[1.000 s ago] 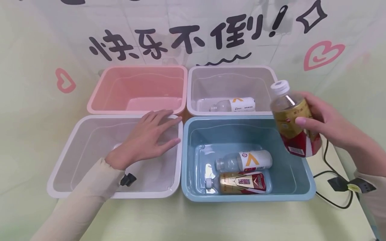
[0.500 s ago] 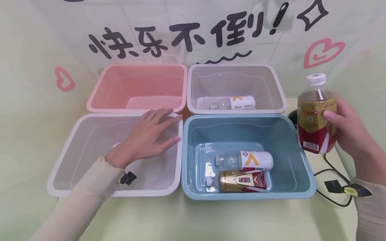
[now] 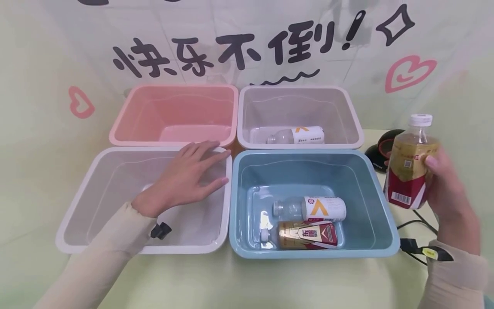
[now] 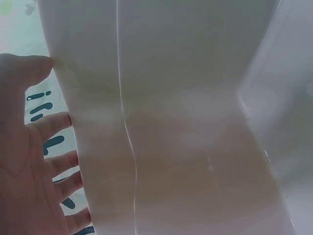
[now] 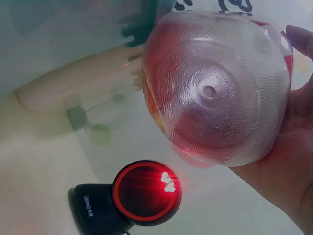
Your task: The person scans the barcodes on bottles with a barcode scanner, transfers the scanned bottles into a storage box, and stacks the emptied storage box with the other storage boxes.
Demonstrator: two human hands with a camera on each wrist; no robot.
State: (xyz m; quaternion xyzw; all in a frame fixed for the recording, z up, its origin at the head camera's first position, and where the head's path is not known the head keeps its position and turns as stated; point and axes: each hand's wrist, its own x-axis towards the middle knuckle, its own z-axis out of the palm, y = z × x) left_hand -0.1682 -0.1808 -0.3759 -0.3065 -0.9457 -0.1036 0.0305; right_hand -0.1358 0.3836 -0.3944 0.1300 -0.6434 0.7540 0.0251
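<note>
My right hand (image 3: 449,189) grips a clear plastic bottle (image 3: 411,169) by its side, to the right of the blue bin (image 3: 314,254). The bottle has a white cap and a gold and red label with a barcode low on it. It stands nearly upright in the air by a black barcode scanner (image 3: 382,150). In the right wrist view the bottle's base (image 5: 210,93) faces the camera, and the scanner head (image 5: 146,193) glows red. My left hand (image 3: 179,182) reaches over the pale grey bin (image 3: 181,249), its spread fingertips touching the rim.
Inside the blue bin lie a gold and red bottle (image 3: 306,234) and a white-labelled bottle (image 3: 324,209). Behind it, a grey bin (image 3: 301,146) holds another white-labelled bottle (image 3: 308,135). A pink bin (image 3: 173,143) stands back left. Black cable (image 3: 418,221) lies at the right.
My right hand has carried the bottle rightward from above the blue bin's right edge to beside the scanner, turning it more upright. My left hand stays in place.
</note>
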